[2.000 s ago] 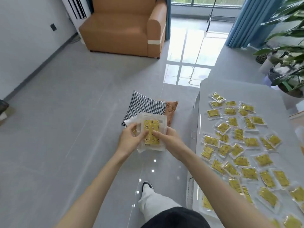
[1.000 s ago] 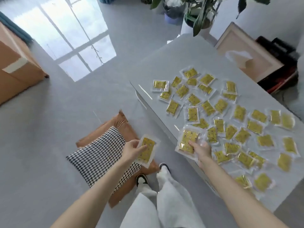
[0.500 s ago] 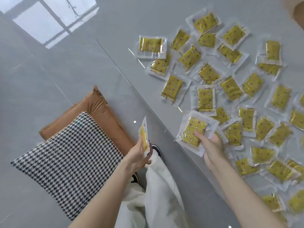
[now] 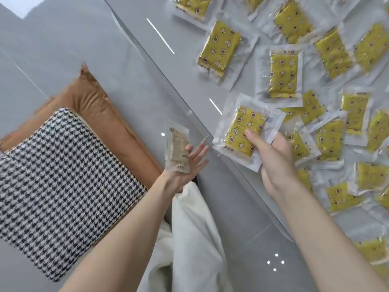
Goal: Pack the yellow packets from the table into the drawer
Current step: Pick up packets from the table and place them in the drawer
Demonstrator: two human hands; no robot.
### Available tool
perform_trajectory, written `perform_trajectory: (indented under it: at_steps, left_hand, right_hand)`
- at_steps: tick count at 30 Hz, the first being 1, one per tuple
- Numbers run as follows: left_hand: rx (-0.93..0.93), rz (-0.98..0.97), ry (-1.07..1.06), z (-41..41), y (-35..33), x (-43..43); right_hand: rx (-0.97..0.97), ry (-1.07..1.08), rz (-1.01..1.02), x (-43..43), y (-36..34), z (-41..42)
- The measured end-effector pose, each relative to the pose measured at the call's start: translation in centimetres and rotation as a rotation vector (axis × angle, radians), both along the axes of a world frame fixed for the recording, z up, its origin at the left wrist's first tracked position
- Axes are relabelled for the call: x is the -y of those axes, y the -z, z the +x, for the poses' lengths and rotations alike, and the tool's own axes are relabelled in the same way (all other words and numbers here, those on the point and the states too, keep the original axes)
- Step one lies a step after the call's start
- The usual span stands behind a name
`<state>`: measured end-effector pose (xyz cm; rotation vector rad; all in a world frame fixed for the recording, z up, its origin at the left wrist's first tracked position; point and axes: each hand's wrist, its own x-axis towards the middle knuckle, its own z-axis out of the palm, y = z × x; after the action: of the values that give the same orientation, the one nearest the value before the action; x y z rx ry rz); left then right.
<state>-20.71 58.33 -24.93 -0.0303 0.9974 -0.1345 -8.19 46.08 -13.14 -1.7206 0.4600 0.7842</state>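
Since half a second before, both hands had drawn together: the left hand [image 4: 185, 165], fingers splayed, kept a pale-backed packet [image 4: 176, 147] against its palm, and right of it the right hand [image 4: 271, 157] pinched a yellow packet [image 4: 245, 131] off the counter [image 4: 185, 66] edge (drawer unseen), others beyond that grip.

A home living space: two floor cushions [image 4: 69, 165] lie on glossy grey tiles [image 4: 52, 49] beside a table [image 4: 168, 66]

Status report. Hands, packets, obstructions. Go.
Left hand holds one packet, printed back showing, fingers spread. Right hand pinches a yellow packet at the table edge. Drawer not in view. Nothing blocking.
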Motion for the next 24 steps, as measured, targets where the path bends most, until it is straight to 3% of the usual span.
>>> perform_trajectory:
  at_steps: [2, 8, 16, 24]
  left_hand:
    - [0.036, 0.020, 0.044, 0.2, -0.2, 0.1]
    - [-0.093, 0.123, 0.262, 1.9, -0.8, 0.5]
    - [-0.101, 0.106, 0.170, 2.5, -0.5, 0.9]
    - [-0.231, 0.072, 0.081, -0.9, -1.6, 0.3]
  right_hand:
    - [0.003, 0.019, -0.020, -0.1, 0.1, -0.3]
    - [0.023, 0.077, -0.072, -1.0, 0.4, -1.0]
    - [0.065, 0.057, -0.047, -0.7, 1.0, -1.6]
    - [-0.031, 0.100, -0.002, -1.1, -1.6, -2.6]
